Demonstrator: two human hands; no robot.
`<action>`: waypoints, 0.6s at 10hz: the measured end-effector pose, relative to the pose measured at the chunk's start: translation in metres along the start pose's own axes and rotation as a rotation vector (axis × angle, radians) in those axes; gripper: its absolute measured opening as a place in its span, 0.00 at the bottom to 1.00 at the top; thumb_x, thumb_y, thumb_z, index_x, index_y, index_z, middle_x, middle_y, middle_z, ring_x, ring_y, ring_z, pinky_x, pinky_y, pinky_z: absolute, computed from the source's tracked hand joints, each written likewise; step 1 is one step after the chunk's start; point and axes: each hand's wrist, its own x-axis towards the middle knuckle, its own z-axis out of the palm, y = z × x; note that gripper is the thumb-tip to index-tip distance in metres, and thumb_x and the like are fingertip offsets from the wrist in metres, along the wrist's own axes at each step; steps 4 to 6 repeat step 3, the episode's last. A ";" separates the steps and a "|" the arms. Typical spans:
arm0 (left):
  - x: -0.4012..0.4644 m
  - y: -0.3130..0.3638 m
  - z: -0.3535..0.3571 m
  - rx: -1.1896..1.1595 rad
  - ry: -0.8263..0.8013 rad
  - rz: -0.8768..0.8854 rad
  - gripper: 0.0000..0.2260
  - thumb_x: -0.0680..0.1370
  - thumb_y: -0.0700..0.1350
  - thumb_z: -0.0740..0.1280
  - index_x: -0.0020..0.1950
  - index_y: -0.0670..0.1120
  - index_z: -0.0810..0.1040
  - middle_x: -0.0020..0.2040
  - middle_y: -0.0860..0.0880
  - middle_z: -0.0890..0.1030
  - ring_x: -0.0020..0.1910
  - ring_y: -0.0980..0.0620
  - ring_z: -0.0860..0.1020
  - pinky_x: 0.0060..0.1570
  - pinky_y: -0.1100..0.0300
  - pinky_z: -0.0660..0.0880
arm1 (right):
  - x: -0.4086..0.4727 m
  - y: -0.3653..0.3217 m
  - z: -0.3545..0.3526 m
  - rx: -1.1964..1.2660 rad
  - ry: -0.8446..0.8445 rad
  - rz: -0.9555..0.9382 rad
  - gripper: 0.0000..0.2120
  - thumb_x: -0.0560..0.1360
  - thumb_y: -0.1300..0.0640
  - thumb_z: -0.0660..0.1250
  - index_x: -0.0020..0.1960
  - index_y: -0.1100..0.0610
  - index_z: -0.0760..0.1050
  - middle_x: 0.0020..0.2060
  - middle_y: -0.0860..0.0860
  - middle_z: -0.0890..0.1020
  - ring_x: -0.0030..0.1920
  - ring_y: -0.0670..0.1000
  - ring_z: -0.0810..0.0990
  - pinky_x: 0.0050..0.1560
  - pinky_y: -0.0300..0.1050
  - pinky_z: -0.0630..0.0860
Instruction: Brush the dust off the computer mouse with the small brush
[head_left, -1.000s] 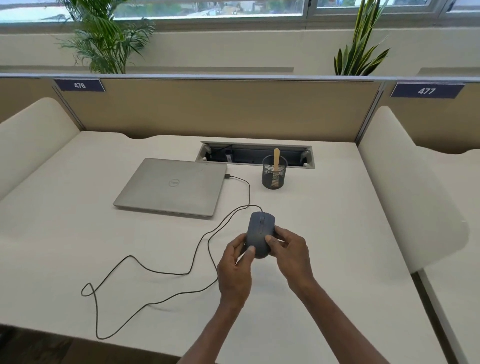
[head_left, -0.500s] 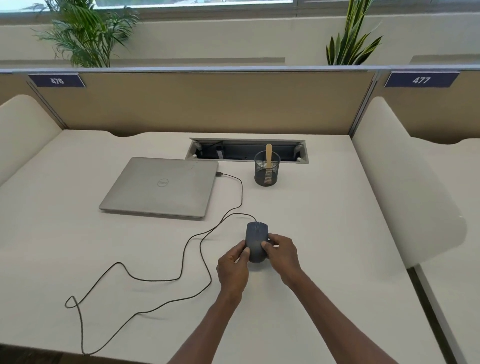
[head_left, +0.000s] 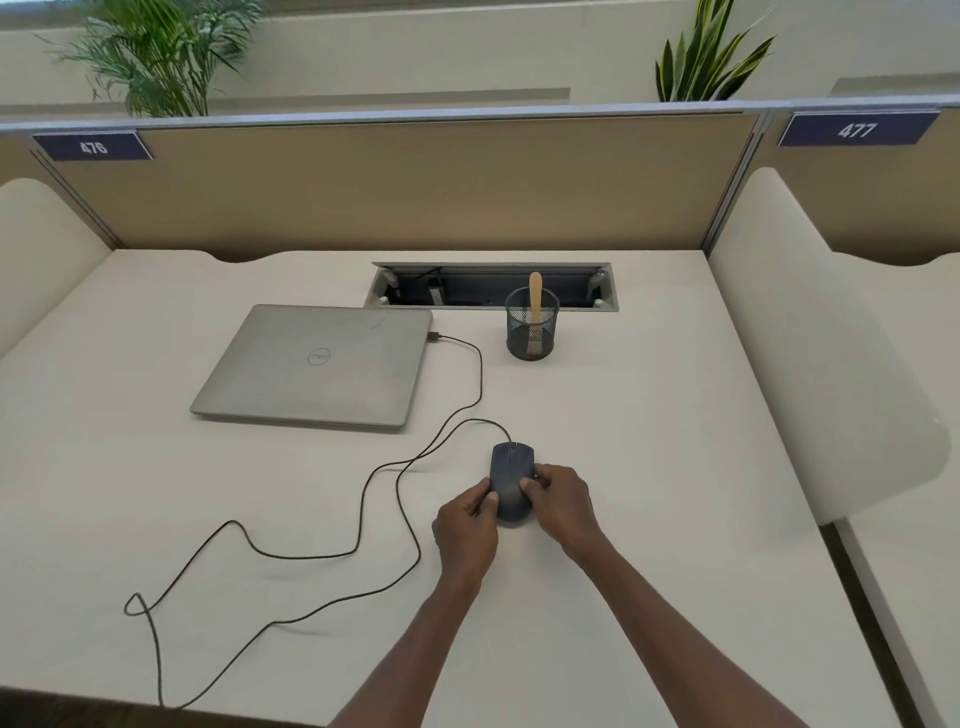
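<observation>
Mouse (head_left: 511, 475) on the surface (head_left: 649, 467), near centre — left hand (head_left: 467, 525) and right hand (head_left: 563, 501) grip its sides, fingers curled round it. Brush (head_left: 535, 304) upright in mesh cup (head_left: 532, 332), far side.

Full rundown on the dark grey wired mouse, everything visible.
The dark grey wired computer mouse looks like matte plastic, with a scroll wheel between two buttons. It sits upright on the cream desk, front facing away. Its black cable runs to the closed silver laptop. The left hand and right hand grip its sides.
</observation>
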 end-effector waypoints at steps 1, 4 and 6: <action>0.003 0.000 -0.002 0.056 -0.013 0.031 0.17 0.78 0.41 0.67 0.35 0.60 0.79 0.33 0.59 0.76 0.37 0.56 0.72 0.38 0.66 0.69 | 0.000 0.001 -0.001 -0.009 0.001 -0.002 0.17 0.78 0.61 0.65 0.32 0.54 0.67 0.28 0.48 0.73 0.30 0.47 0.68 0.33 0.43 0.64; 0.003 -0.004 -0.008 0.074 0.004 0.074 0.09 0.79 0.42 0.64 0.40 0.42 0.77 0.30 0.49 0.73 0.35 0.51 0.69 0.36 0.58 0.66 | 0.000 0.005 -0.003 0.044 0.012 0.026 0.16 0.79 0.57 0.64 0.35 0.57 0.65 0.31 0.54 0.69 0.33 0.51 0.65 0.36 0.46 0.62; 0.003 -0.004 -0.008 0.074 0.004 0.074 0.09 0.79 0.42 0.64 0.40 0.42 0.77 0.30 0.49 0.73 0.35 0.51 0.69 0.36 0.58 0.66 | 0.000 0.005 -0.003 0.044 0.012 0.026 0.16 0.79 0.57 0.64 0.35 0.57 0.65 0.31 0.54 0.69 0.33 0.51 0.65 0.36 0.46 0.62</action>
